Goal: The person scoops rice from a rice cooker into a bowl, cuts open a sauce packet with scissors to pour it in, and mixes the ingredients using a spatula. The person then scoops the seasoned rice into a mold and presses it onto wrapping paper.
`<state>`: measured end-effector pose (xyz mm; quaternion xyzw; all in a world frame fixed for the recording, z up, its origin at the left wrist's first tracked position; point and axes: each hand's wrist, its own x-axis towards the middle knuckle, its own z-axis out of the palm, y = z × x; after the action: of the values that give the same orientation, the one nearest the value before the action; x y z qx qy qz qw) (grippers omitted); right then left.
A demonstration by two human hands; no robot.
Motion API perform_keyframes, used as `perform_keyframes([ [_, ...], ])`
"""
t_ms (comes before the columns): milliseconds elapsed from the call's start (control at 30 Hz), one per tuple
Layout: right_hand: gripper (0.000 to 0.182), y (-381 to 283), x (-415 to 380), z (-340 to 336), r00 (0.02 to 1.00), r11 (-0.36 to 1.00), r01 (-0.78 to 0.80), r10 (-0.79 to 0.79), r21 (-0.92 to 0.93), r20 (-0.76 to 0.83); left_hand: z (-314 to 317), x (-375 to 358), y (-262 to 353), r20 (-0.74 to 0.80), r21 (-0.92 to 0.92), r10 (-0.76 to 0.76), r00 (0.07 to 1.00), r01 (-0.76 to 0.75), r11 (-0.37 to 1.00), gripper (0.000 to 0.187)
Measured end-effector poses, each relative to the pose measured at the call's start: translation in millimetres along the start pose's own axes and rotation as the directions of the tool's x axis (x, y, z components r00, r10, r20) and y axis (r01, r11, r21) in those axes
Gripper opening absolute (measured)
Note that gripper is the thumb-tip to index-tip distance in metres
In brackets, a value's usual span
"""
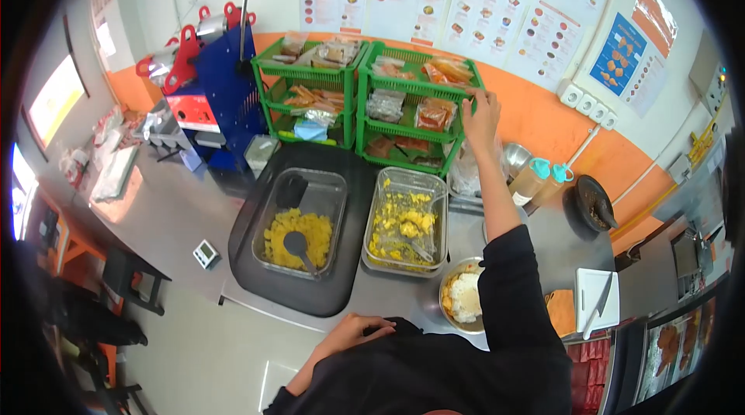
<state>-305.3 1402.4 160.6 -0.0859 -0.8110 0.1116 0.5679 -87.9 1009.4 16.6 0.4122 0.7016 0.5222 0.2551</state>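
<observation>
My right hand [481, 119] is stretched out to the right corner of the green tiered rack [458, 138], its fingers apart and touching or very near the top tier's edge. Packets of orange-red food [448, 70] lie in that tier, just left of the fingers. Low in front of my body, my left hand [353, 333] holds nothing, its fingers loosely extended. Below my right forearm is a metal bowl [448, 314] with white rice [466, 296] and some orange-brown food. Left of the bowl stands a clear tray [375, 261] of yellow scraps with a spoon [411, 230].
Another tray [339, 205] with yellow food and a dark scoop [296, 243] sits on a black mat [240, 252]. A blue sealing machine [221, 81] stands at back left. Sauce bottles [531, 180], a stone mortar [590, 202] and a knife [597, 312] on a white board are at right.
</observation>
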Motion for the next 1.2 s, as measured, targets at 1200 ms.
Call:
perform_keyframes([
  [1200,0.012,-11.2,-239.3,-239.7,0.518,0.587,-0.808,0.672,0.045,0.529,-9.8,67.3,-18.1,-0.308,-0.917,-0.4,0.863,-0.382,-0.118,0.012],
])
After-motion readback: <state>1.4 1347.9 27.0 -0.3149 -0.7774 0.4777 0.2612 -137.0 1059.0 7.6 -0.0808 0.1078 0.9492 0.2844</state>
